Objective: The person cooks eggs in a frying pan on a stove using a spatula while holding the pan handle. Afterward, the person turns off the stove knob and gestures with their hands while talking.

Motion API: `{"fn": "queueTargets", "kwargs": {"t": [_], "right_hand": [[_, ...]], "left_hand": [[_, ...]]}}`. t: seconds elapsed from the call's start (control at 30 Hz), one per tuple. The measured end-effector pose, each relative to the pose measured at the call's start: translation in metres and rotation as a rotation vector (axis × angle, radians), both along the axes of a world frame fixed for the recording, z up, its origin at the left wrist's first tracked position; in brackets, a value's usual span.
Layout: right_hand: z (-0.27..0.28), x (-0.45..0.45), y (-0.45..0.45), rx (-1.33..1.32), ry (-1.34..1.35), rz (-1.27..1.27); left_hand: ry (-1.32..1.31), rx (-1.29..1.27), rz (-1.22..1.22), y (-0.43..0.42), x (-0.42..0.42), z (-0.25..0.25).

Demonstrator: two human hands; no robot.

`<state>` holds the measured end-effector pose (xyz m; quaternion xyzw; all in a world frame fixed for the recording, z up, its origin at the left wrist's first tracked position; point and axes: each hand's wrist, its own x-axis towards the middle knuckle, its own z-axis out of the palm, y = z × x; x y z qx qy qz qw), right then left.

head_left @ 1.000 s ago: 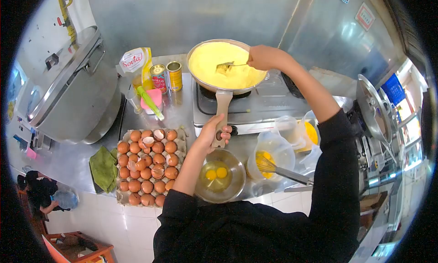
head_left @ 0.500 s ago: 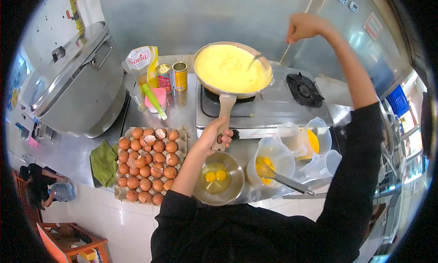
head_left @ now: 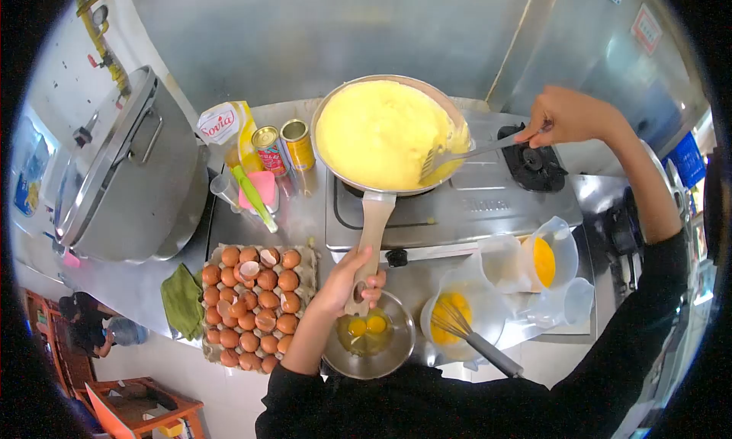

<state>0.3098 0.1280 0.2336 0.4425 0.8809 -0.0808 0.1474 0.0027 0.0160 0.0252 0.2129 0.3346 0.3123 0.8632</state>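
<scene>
My left hand (head_left: 349,283) is wrapped round the beige handle of a frying pan (head_left: 377,224) over the left side of the stove. A thick layer of yellow egg mixture (head_left: 381,130) fills the pan. In my right hand (head_left: 576,120) is a metal fork (head_left: 492,145), its tines at the right edge of the egg, inside the rim. Below my left hand sits a steel bowl (head_left: 408,332) with two egg yolks (head_left: 366,325) in clear white. A plastic jug (head_left: 488,325) beside it holds yolk-yellow liquid and a whisk (head_left: 488,351).
An egg tray (head_left: 305,286) with brown eggs and broken shells lies left, beside a green cloth (head_left: 183,302). Two cans (head_left: 297,145), a Sovia pouch (head_left: 229,125) and a green-handled brush (head_left: 253,199) stand behind. More jugs (head_left: 560,248) are right. A large pot (head_left: 137,180) stands far left.
My right hand has come down and turned, bringing the fork from the pan's upper right to its lower right edge. My left hand keeps its grip; the view has shifted slightly.
</scene>
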Motion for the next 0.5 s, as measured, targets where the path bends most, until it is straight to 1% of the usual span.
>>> {"fn": "queueTargets", "kwargs": {"t": [0.17,0.27,0.37,0.5], "right_hand": [[-0.025,-0.012,0.014,-0.066,0.162,0.058],[-0.031,-0.035,0.028,-0.098,0.102,0.002],[-0.04,-0.055,0.038,-0.044,0.187,0.022],[-0.051,-0.088,0.045,0.113,0.163,-0.074]], "left_hand": [[0.01,0.019,-0.079,0.005,-0.002,-0.001],[0.075,0.018,-0.086,0.005,-0.001,0.004],[0.107,0.009,-0.093,0.006,0.001,0.006],[0.12,0.017,-0.098,0.006,0.0,0.008]]}}
